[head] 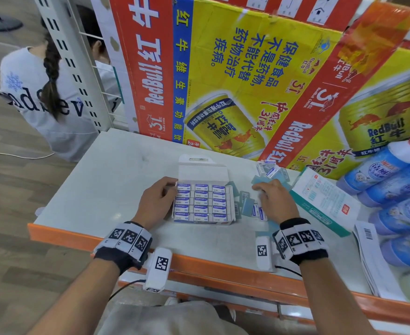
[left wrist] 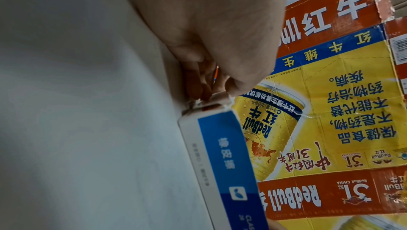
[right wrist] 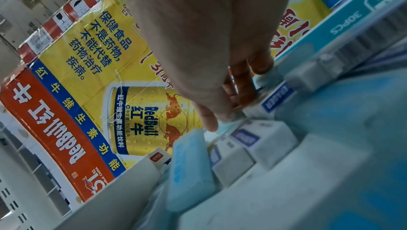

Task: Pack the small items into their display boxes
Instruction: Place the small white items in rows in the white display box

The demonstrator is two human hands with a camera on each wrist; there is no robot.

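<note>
A white display box point(head: 230, 204) with its lid point(head: 202, 170) folded back lies mid-table, filled with rows of white-and-blue erasers point(head: 200, 201). My left hand point(head: 172, 189) grips the box's left wall near the far corner. The left wrist view shows that hand point(left wrist: 218, 91) with its thumb and fingers pinching the edge of the box point(left wrist: 222, 155). Right of the box lie loose erasers point(head: 247, 204), some pale blue, some white-and-blue. My right hand point(head: 259, 192) reaches down over them. In the right wrist view its fingertips point(right wrist: 244, 94) touch a white-and-blue eraser point(right wrist: 277, 99), with the thumb apart.
A flat teal-and-white box point(head: 324, 201) lies to the right, with blue bottles point(head: 397, 184) and papers point(head: 368, 250) beyond it. Large Red Bull cartons point(head: 223, 76) wall off the back of the table. More erasers point(head: 269, 170) sit near them. A person point(head: 47, 93) crouches at far left.
</note>
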